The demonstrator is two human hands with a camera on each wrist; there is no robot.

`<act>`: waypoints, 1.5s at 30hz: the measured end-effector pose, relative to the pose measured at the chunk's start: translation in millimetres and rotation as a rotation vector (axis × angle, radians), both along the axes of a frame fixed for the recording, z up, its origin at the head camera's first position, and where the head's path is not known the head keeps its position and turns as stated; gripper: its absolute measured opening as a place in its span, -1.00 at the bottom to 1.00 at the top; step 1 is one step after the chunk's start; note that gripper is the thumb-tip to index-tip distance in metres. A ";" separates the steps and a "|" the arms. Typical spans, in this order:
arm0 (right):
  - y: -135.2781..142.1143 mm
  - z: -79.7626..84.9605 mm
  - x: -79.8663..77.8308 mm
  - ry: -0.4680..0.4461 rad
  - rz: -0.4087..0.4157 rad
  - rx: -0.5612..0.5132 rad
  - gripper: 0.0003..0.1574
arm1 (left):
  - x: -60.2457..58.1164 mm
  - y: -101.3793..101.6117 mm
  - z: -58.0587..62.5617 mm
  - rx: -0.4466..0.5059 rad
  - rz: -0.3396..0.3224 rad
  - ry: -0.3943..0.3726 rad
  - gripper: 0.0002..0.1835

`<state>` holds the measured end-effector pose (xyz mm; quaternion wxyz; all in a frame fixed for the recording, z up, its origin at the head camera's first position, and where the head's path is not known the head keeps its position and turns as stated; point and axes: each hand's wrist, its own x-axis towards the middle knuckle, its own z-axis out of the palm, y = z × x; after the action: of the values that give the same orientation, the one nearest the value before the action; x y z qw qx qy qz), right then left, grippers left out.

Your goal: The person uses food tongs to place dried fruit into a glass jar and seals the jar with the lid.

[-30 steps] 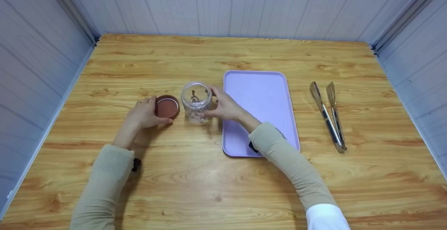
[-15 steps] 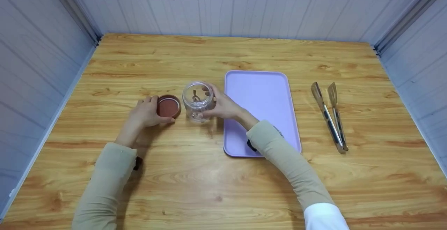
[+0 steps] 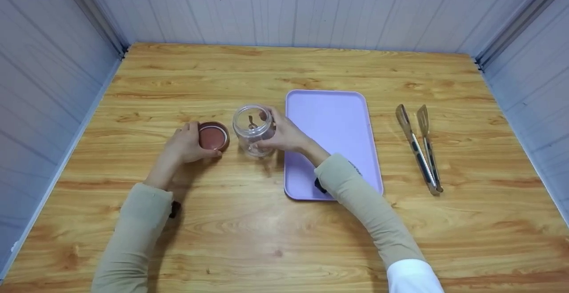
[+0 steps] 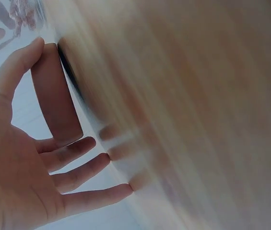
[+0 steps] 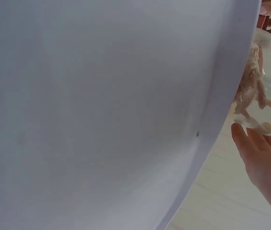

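My left hand (image 3: pixel 184 144) holds a round reddish-brown lid (image 3: pixel 212 137) at its left side, thumb on the near edge and fingers on the far edge. The lid lies on the wooden table with its hollow side up. The left wrist view shows the side of the lid (image 4: pixel 58 96) between thumb and index finger, the other fingertips at the tabletop. Just right of the lid, my right hand (image 3: pixel 286 134) grips a clear, lidless jar (image 3: pixel 247 136) from its right side. Brownish strip-like pieces (image 5: pixel 251 84) show inside the jar in the right wrist view.
A purple rectangular tray (image 3: pixel 329 110) lies under my right wrist and forearm. Further right are metal tongs (image 3: pixel 420 150) with dark grips, their arms spread apart. Pale panelled walls (image 3: pixel 275 8) enclose the table (image 3: pixel 249 230) at the back and both sides.
The jar has shifted slightly to the right in the right hand's grip, and the dark strip seen inside it has changed position. The left hand and lid stay nearly still.
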<state>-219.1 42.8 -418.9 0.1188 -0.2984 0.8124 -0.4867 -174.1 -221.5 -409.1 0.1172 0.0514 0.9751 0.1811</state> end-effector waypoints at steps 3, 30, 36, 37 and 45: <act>0.4 2.2 0.7 0.013 -0.030 0.005 0.14 | 0.4 -1.3 0.4 0.023 -0.004 0.013 0.09; 26.9 33.8 10.6 0.069 -0.058 -0.085 0.10 | 12.9 9.0 11.9 0.938 0.087 0.153 -0.21; 47.9 45.3 13.9 0.089 -0.063 -0.087 0.13 | 16.2 15.8 12.2 1.320 -0.080 0.094 -0.26; 51.6 46.9 14.4 0.089 -0.060 -0.088 0.13 | 16.3 16.7 11.9 1.363 -0.106 0.082 -0.22; 78.4 51.6 23.1 0.113 -0.058 -0.075 0.11 | 18.0 26.2 11.9 1.531 -0.206 0.035 -0.01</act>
<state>-196.0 121.3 -367.3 0.0474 -0.3057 0.8075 -0.5022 -156.1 -195.3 -397.2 0.0498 0.2115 0.5702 0.7922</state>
